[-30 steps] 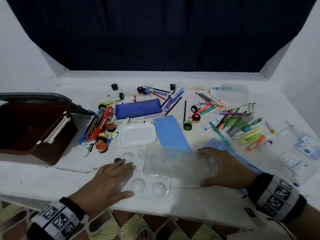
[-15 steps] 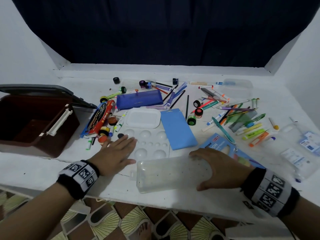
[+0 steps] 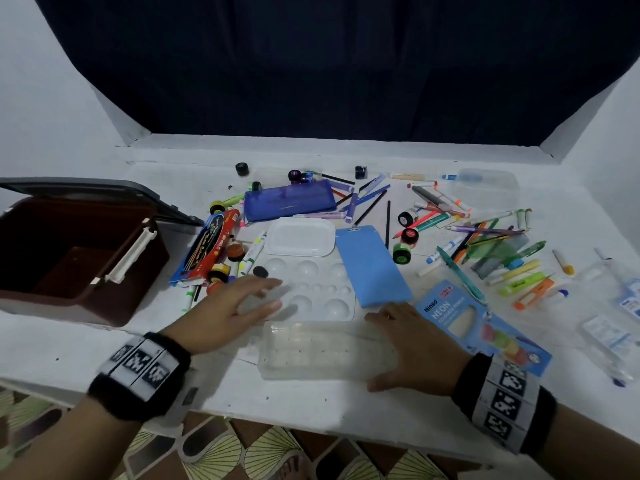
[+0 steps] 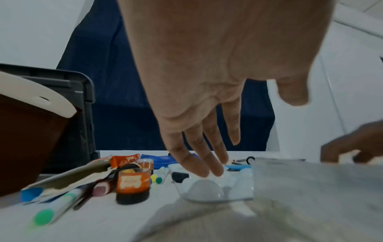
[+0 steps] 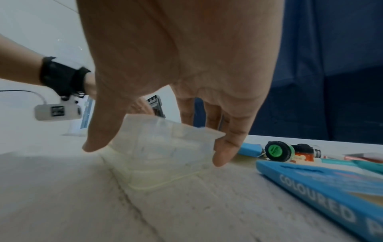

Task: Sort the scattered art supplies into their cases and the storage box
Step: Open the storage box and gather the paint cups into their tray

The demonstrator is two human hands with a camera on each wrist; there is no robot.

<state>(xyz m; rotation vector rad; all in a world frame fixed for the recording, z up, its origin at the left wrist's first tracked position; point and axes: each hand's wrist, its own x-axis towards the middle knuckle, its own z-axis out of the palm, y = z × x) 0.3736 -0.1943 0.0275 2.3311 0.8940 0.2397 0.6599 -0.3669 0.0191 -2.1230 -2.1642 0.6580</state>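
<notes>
A clear plastic case (image 3: 322, 351) lies along the table's front edge. My right hand (image 3: 384, 351) grips its right end, thumb on the near side and fingers on the far side; the right wrist view shows the case (image 5: 165, 147) between them. My left hand (image 3: 249, 303) hovers flat and blurred over the left part of a white paint palette (image 3: 322, 289), with straight fingers and nothing held. An open brown storage box (image 3: 69, 258) stands at the left. Pens, markers and pencils (image 3: 502, 244) lie scattered at the right.
Behind the palette lie a white lid (image 3: 299, 237), a blue pouch (image 3: 289, 199) and a blue card (image 3: 372, 265). A red brush pack (image 3: 207, 247) and paint pots (image 3: 401, 252) sit nearby. A blue coloured-pencil box (image 3: 485, 327) lies right of my right hand.
My right hand has drawn the clear case toward the front edge. The palette now lies farther back, and my left hand has slid rightward across it.
</notes>
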